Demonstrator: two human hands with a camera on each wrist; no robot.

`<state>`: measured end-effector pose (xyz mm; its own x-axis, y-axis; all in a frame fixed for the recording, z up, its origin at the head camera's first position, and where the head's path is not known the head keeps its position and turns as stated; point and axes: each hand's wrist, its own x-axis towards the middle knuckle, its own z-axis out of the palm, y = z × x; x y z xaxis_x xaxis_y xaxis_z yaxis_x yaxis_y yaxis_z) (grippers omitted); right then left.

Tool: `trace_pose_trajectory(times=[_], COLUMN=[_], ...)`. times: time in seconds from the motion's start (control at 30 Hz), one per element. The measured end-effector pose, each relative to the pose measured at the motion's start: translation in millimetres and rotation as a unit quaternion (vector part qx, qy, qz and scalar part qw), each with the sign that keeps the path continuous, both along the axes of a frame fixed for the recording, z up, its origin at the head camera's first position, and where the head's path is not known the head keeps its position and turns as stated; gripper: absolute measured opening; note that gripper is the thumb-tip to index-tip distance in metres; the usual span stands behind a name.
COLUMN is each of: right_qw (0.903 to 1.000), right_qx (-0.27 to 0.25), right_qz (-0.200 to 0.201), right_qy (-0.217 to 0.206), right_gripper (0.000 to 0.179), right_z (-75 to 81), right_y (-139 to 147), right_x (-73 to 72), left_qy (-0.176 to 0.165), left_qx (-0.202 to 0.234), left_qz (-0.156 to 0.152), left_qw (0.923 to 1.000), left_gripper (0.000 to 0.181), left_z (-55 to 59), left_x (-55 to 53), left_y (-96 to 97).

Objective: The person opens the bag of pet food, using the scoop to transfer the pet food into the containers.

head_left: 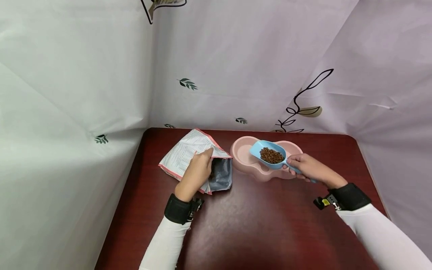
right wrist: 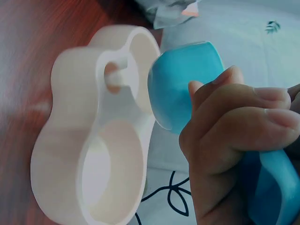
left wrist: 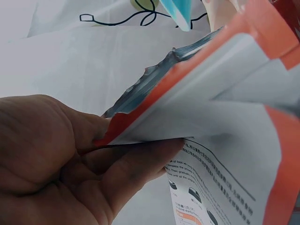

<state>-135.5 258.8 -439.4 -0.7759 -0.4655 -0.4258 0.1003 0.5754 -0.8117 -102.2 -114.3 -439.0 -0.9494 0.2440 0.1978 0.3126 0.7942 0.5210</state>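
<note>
Head view: left hand [head_left: 198,167] pinches the bag [head_left: 183,149] at its open mouth on the tabletop [head_left: 249,221]; right hand [head_left: 305,167], fingers curled, grips the scoop [head_left: 256,147], holding kibble [head_left: 271,155] above the bowl [head_left: 240,154].

1. This looks like a small screened-off booth; the kind of building cannot be told.
2. Creased white sheeting [head_left: 236,56] printed with leaf sprigs [head_left: 187,83] walls in the left, top and right of the frame.
3. A glossy red-brown surface [head_left: 256,225] with rounded far corners fills the lower middle, close against the sheeting.
4. Black wrist straps [head_left: 351,197] with fittings, lower centre-left and lower right, look like recording gear.
</note>
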Motion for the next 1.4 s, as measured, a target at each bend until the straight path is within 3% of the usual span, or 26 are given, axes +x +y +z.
trace_pose_trajectory(times=[0.47,0.7,1.0,1.3,1.4], right_qw=[0.9929,0.9768,0.9561,0.9411,0.9320], right_qx=[0.099,0.165,0.219,0.255,0.277], right_qz=[0.055,0.103,0.129,0.125,0.119], right_qy=[0.035,0.089,0.146,0.184,0.201], right_gripper=[0.035,0.030,0.023,0.026,0.028], right_z=[6.0,17.7,23.6,24.0,23.8], right_y=[-16,-27,-38,-41,-43], right_x=[-26.5,-34.0,-40.3,-41.2,-41.2], left_qy=[0.001,-0.005,-0.021,-0.015,-0.015], left_qx=[-0.001,-0.001,0.005,0.003,0.006], left_qz=[0.004,0.004,0.010,0.014,0.014], left_qw=[1.0000,1.0000,0.9997,0.9998,0.9998], left_gripper=[0.020,0.033,0.037,0.037,0.037], left_z=[-1.0,-0.1,0.0,0.1,0.2], left_x=[2.3,6.1,5.6,4.4,3.8], left_y=[-0.1,0.2,0.4,2.0,2.7])
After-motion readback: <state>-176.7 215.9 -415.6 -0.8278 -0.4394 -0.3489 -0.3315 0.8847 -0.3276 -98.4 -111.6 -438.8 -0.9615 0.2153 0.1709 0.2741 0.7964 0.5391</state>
